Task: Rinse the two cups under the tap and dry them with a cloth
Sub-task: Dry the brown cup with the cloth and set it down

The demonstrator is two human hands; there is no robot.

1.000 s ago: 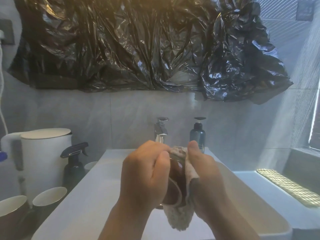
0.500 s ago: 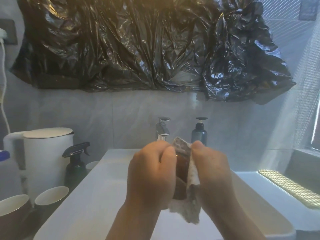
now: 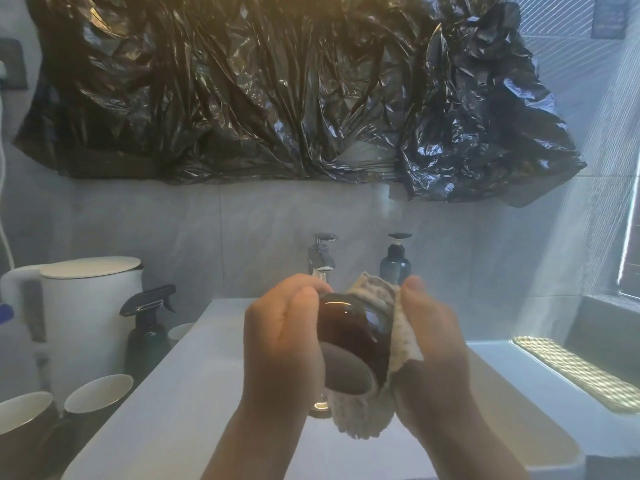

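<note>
A glossy dark brown ceramic cup (image 3: 349,327) is held above the white rectangular basin (image 3: 194,393). It is tipped on its side, with its dull grey underside turned towards the camera. The left hand (image 3: 280,341) grips the cup from 9 o'clock, fingers curled round its wall. The right hand (image 3: 433,344) sits at the cup's 3 o'clock and pinches a pale waffle-textured cloth (image 3: 377,299) against it, the thumb upright on the cloth's upper edge. The cloth wraps the cup's 3 o'clock side, passes under it and hangs loose at 6 o'clock.

Behind the hands, at 12 o'clock, a chrome tap (image 3: 322,258) stands at the back edge of the basin. A blue pump bottle (image 3: 395,270) is just beside it at the tap's 3 o'clock. A round metal drain (image 3: 320,407) shows on the basin floor just below the left hand.

On the worktop at 9 o'clock of the basin stand a white electric kettle (image 3: 86,306) and, near it, a dark spray bottle with a black trigger (image 3: 147,330). Two dark mugs with white insides (image 3: 98,393) stand side by side at about 8 o'clock, upright and close together. A crumpled black plastic sheet (image 3: 277,98) hangs across the grey tiled wall at 12 o'clock
</note>
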